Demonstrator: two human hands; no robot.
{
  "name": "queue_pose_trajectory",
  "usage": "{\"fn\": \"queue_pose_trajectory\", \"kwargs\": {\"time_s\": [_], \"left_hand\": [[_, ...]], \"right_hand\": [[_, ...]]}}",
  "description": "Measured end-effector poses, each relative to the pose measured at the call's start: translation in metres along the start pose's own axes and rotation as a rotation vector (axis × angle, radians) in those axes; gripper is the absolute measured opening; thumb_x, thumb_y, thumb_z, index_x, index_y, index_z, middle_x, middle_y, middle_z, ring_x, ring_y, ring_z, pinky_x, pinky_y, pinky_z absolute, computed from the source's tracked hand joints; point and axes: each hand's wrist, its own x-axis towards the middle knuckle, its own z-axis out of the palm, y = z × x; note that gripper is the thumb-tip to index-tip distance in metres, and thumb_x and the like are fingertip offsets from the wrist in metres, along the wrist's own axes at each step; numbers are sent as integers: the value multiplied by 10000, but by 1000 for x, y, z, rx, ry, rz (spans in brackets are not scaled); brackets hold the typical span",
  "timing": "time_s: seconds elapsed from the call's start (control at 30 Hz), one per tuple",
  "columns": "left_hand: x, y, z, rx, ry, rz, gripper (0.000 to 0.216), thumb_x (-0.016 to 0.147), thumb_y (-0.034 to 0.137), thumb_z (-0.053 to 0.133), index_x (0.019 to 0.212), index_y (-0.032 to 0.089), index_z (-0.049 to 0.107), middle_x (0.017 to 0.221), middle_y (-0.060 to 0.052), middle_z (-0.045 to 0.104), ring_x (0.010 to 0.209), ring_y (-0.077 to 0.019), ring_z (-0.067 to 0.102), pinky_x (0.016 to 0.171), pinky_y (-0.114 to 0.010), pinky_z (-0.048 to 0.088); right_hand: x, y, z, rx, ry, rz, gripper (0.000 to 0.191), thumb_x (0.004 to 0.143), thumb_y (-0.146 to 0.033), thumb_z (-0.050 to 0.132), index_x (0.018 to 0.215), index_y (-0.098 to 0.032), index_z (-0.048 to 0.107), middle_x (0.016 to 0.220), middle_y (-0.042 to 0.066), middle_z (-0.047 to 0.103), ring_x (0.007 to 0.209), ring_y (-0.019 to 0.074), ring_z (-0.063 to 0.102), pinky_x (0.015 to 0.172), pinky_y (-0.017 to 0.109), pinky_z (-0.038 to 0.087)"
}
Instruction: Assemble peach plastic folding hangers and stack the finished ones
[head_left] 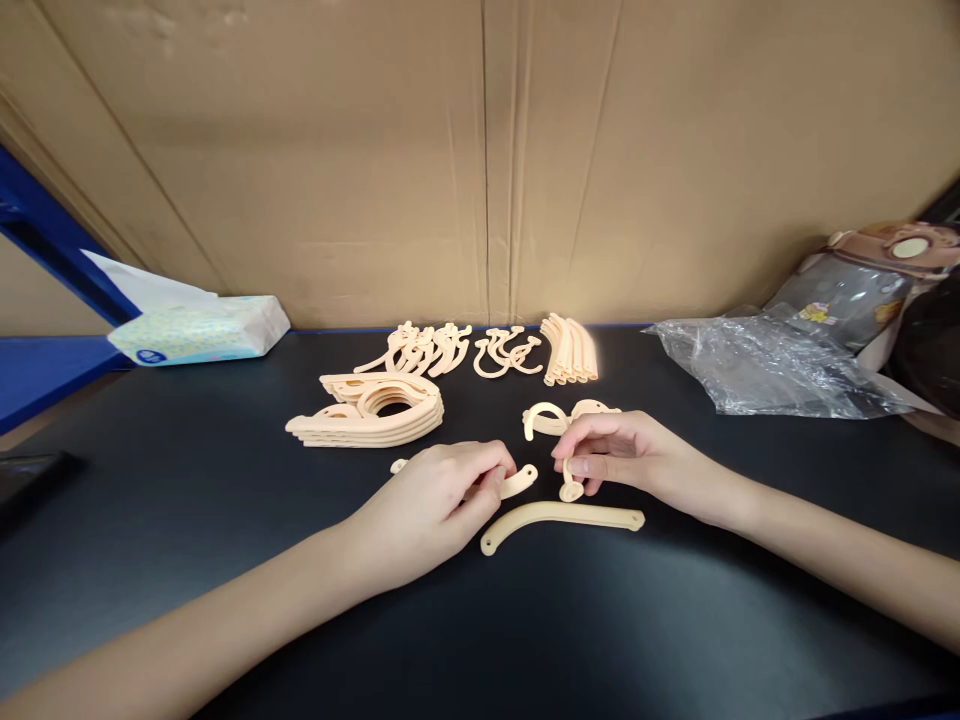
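Note:
My left hand [457, 495] is closed on a beige plastic hanger arm [519, 482], a curved piece with a hole at its rounded end. Part of that arm is hidden under my fingers. Between thumb and fingers, my right hand [619, 452] pinches a small beige hook [571, 491] with a round disc at its lower end. Its curved upper part seems to show beyond the fingers. On the table just below both hands lies a loose hanger arm [562, 514], bent at its left end. Another beige hanger part [596, 408] lies behind my right hand, partly covered.
Stacked beige hanger bodies [367, 425] sit left of centre. Farther back are piles of hooks [427, 350], more hooks [506, 350] and a bundle of arms [570, 350]. A tissue pack [202, 330] stands left; a clear plastic bag [772, 365] and a bottle [847, 290] are right.

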Motion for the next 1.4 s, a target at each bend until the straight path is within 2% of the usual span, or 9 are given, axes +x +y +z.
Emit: {"fn": "queue_pose_trajectory", "kwargs": {"time_s": [0.33,0.53,0.7,0.87,1.03,1.4], "left_hand": [[0,0,0,18,4,-16,213,944,210,338,826,195,515,719,33,568,633,-105,517,581,-221,350],[-3,0,3,54,-2,-9,77,878,217,463,915,210,530,782,32,592,682,-119,534,603,-229,375],[-4,-2,5,82,15,73,136,932,265,464,1027,216,547,899,13,622,778,-134,567,629,-235,381],[-3,-2,4,135,-2,144,178,985,271,412,1034,224,577,844,12,586,755,-130,549,639,-235,366],[-2,-4,4,117,-28,149,205,1002,286,388,1081,235,570,881,-1,603,799,-149,551,675,-253,360],[-3,-1,4,100,-50,194,208,973,210,405,1135,228,534,911,-9,586,803,-145,549,698,-254,382]], "right_hand": [[1,-1,-1,-9,3,19,129,839,-294,656,902,-184,676,892,8,633,771,120,642,682,243,534],[0,-1,-1,0,-4,10,110,838,-281,660,862,-175,669,861,7,617,767,122,633,684,247,534],[-1,1,-2,58,8,-2,93,842,-277,664,842,-184,660,855,-3,607,773,114,626,692,241,535],[-2,1,-3,107,52,15,98,832,-271,674,800,-180,658,847,3,615,791,121,614,695,244,537],[-1,0,-4,123,63,26,130,800,-264,704,719,-169,669,914,20,632,793,115,623,700,233,544],[-1,2,-6,161,47,41,129,796,-290,717,766,-177,663,896,13,646,799,115,637,711,239,547]]}}
